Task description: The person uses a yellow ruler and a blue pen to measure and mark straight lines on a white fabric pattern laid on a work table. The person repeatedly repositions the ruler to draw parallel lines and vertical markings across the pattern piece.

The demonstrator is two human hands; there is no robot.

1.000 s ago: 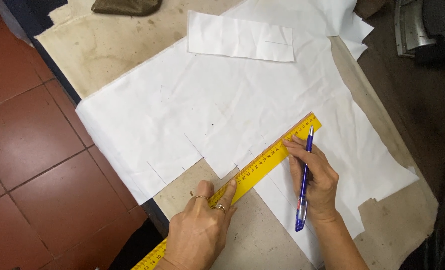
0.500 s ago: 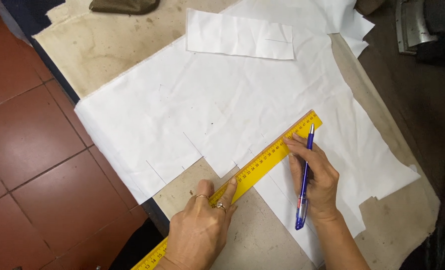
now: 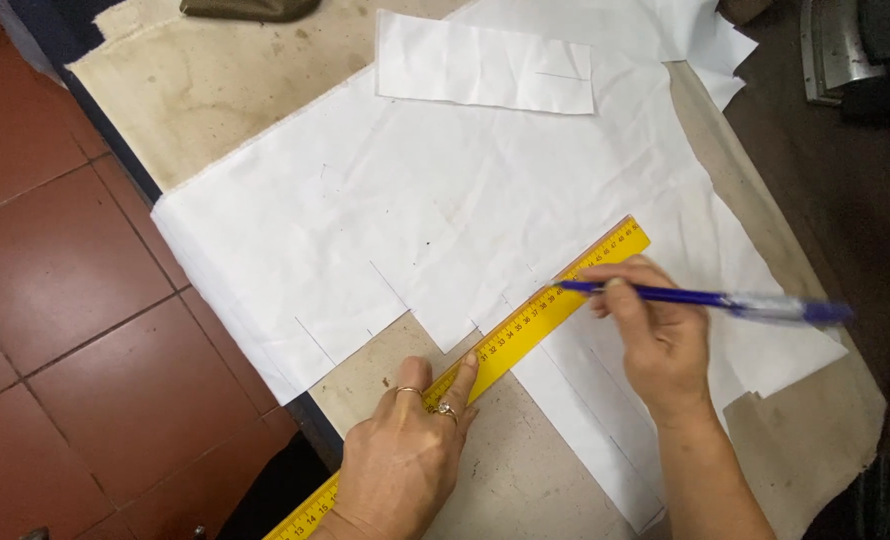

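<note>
Head view looks straight down on a counter (image 3: 255, 90) covered with a stained beige cloth, its near edge running diagonally above a floor of red-brown tiles (image 3: 55, 300). Across the counter lies a large sheet of white fabric (image 3: 445, 200), lightly creased, with a few short pen marks and notched cuts along its lower edge. On top of it, toward the far side, rests a smaller white rectangular piece (image 3: 485, 65). A long yellow ruler (image 3: 525, 320) lies diagonally from the lower left up to the right, crossing from the bare counter cloth onto the white fabric. The left hand (image 3: 405, 460) presses flat on the lower part of the ruler, fingers together and extended along its edge, pinning it down rather than wrapping it; rings show on two fingers. The right hand (image 3: 655, 335) sits just beside the upper part of the ruler on the fabric, its grip pinched around a blue pen (image 3: 705, 298) that lies nearly level, its tip at the ruler's edge and its cap end pointing out to the right. A dark olive object (image 3: 250, 8) is cut off by the top edge of the frame, and a grey metal object (image 3: 835, 45) stands at the upper right beyond the counter; what either one is cannot be told
</note>
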